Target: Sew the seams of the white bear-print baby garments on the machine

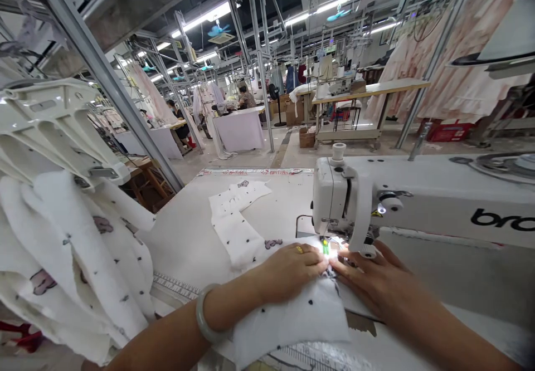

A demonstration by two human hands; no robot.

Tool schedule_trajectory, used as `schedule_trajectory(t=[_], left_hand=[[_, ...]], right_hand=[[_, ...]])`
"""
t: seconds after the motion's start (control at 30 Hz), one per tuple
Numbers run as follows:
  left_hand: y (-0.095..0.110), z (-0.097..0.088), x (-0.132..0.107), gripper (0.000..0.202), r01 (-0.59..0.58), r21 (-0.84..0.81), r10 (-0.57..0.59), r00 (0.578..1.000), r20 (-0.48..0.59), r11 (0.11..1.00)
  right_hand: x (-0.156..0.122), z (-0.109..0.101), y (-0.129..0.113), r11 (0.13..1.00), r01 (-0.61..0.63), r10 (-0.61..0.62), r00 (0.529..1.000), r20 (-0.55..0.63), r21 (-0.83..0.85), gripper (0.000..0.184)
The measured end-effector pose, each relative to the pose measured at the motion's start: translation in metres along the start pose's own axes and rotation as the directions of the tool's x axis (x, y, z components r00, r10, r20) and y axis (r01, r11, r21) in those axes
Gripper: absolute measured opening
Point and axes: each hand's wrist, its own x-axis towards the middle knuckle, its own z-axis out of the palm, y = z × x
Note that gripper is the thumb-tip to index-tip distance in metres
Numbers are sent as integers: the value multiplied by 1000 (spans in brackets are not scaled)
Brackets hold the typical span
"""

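My left hand (288,269) lies flat on a white printed fabric piece (292,315), fingers stretched toward the needle of the white sewing machine (334,198). A pale bangle sits on that wrist. My right hand (370,279) rests flat on the same fabric just right of the needle, fingers extended under the machine head. The fingertips of both hands nearly meet at the lit needle area (328,247). The fabric trails away to the back left across the table (188,232).
A heap of the same white printed fabric (71,259) hangs over a rack at the left. The machine's arm (460,204) spans the right side. Beyond the table are metal posts, other work tables, hanging garments and seated people far back.
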Motion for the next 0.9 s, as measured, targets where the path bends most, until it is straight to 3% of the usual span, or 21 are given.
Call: schedule_trajectory(t=[0.1, 0.2, 0.4, 0.63, 0.9], left_hand=[[-1, 2, 2, 36, 46, -11, -46, 999, 6, 999], [-4, 2, 1, 39, 60, -74, -60, 998, -5, 995], [-9, 2, -4, 39, -31, -107, 32, 999, 9, 994], [-11, 8, -2, 37, 11, -46, -9, 999, 44, 999], [-24, 0, 7, 44, 114, -115, -109, 993, 54, 987]], right_hand=[[0, 0, 3, 998, -69, 69, 998, 13, 12, 27], [-1, -2, 6, 996, -63, 63, 998, 8, 70, 24], [-1, -8, -2, 978, -34, 16, 996, 91, 205, 23], [-2, -2, -1, 998, -7, 7, 1000, -1, 65, 27], [-3, -4, 6, 993, -64, 60, 997, 47, 98, 25]])
